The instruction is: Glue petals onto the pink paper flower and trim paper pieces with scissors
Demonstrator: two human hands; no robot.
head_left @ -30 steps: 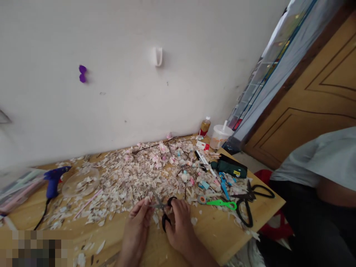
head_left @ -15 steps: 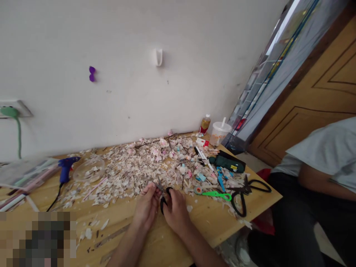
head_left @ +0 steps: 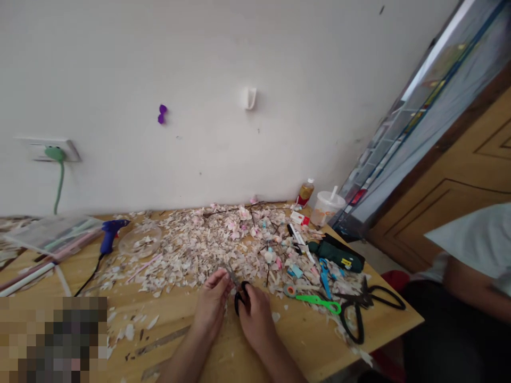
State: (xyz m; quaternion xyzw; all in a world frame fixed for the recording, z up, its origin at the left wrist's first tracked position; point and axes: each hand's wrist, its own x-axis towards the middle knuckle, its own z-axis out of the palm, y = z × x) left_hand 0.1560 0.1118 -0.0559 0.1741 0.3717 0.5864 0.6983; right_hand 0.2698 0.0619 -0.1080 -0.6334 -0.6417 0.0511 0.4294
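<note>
My right hand (head_left: 256,308) is closed round the black handles of a small pair of scissors (head_left: 240,294), whose metal blades point up and left. Just left of it, my left hand (head_left: 213,295) has its fingers pinched together close to the blade tips. Whatever is between those fingers is too small to make out. Beyond both hands spreads a thick heap of pale dried petals (head_left: 179,250), with pink blossoms (head_left: 239,218) on thin twigs lying on top.
To the right lie green scissors (head_left: 319,302), blue scissors (head_left: 324,276), large black-handled shears (head_left: 365,300) and a dark green pouch (head_left: 339,255). A lidded cup (head_left: 327,208) and bottle (head_left: 305,192) stand behind. At left are a blue glue gun (head_left: 109,234) and plastic dish (head_left: 139,242). Another person's arm (head_left: 475,282) is at right.
The camera view has shifted, so the scene sits lower and further right. Both hands stay together near the scissors' tips, and the blades look more closed than before.
</note>
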